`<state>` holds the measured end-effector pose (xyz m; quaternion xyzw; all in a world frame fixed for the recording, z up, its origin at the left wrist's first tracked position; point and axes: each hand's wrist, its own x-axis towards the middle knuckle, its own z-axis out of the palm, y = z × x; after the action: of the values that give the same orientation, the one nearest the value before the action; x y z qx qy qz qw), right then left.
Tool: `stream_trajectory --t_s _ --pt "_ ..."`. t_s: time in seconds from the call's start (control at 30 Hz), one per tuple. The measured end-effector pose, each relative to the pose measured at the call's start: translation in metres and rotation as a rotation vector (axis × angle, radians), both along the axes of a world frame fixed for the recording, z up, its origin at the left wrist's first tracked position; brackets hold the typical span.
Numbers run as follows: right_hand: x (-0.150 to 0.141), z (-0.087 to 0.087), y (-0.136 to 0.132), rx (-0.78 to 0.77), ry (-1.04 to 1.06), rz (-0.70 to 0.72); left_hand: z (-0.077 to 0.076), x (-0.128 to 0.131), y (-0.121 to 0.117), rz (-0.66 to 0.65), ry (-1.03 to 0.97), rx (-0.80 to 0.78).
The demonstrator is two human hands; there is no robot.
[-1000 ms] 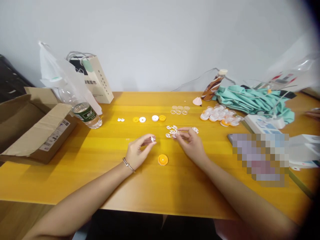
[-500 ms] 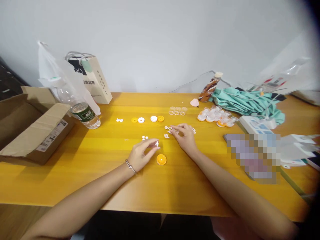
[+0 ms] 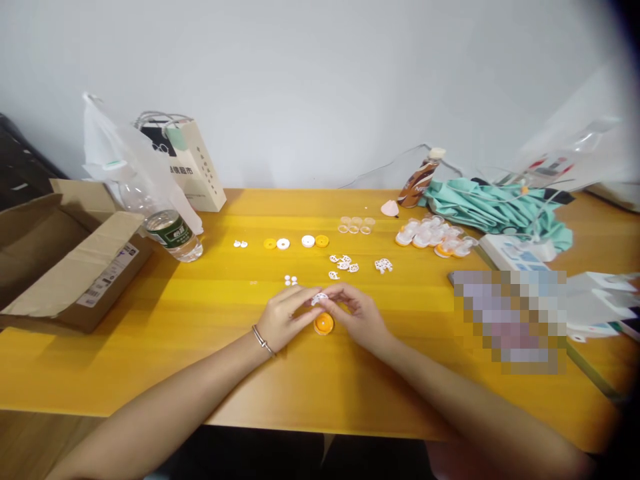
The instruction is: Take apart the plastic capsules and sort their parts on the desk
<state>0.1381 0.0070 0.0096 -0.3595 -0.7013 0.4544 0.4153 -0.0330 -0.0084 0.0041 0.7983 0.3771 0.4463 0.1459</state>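
Note:
My left hand (image 3: 284, 317), with a bracelet at its wrist, pinches a small white plastic part. Its fingertips meet those of my right hand (image 3: 359, 319), which is closed on a white openwork piece (image 3: 319, 299). Just below the fingertips, an orange round cap-like base (image 3: 324, 325) with a white dot at its centre rests on the table. Beyond the hands lie several loose white openwork pieces (image 3: 343, 265) and a cluster of similar pieces (image 3: 384, 266). Several small white discs (image 3: 291, 280) are near my left fingers.
White and yellow rings (image 3: 308, 241), clear cups (image 3: 356, 225) and clear domes on orange bases (image 3: 434, 235) stand farther back. A cardboard box (image 3: 105, 273) and water bottle (image 3: 175, 235) are at left. A drink bottle (image 3: 421, 179), green fabric (image 3: 495, 210) and a blurred-out flat object (image 3: 505, 320) are at right.
My right hand has come from the loose openwork pieces down and left to my left hand, bringing one white piece. My left hand has shifted slightly downward.

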Motion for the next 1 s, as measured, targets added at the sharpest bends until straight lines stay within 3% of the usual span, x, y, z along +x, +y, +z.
stream_trajectory --t_s 0.07,0.17,0.3,0.4,0.5,0.7,0.87,0.93,1.0 --pt "0.013 0.004 0.013 -0.006 0.024 -0.101 0.001 -0.001 -0.001 0.007 0.013 0.016" --pt "0.052 0.010 0.045 0.025 0.020 -0.387 0.002 -0.003 -0.001 0.023 0.044 0.035" --pt "0.112 0.006 0.087 -0.018 -0.219 -0.605 0.002 -0.004 0.000 0.029 0.064 0.033" --pt "0.136 -0.004 0.102 -0.149 -0.338 -0.612 0.001 -0.004 0.000 0.016 0.084 0.039" --pt "0.140 -0.012 0.106 -0.188 -0.385 -0.609 0.001 -0.003 0.000 0.007 0.102 0.034" --pt "0.138 -0.016 0.103 -0.082 -0.489 -0.611 0.001 -0.003 0.000 -0.004 0.115 0.008" --pt "0.126 -0.001 0.092 0.124 -0.462 -0.708 0.000 -0.004 0.001 -0.072 0.186 -0.025" --pt "0.113 0.007 0.080 0.154 -0.408 -0.587 0.001 -0.004 0.001 -0.121 0.229 -0.049" --pt "0.096 0.015 0.066 0.141 -0.425 -0.344 0.001 -0.003 0.001 -0.157 0.260 -0.070"
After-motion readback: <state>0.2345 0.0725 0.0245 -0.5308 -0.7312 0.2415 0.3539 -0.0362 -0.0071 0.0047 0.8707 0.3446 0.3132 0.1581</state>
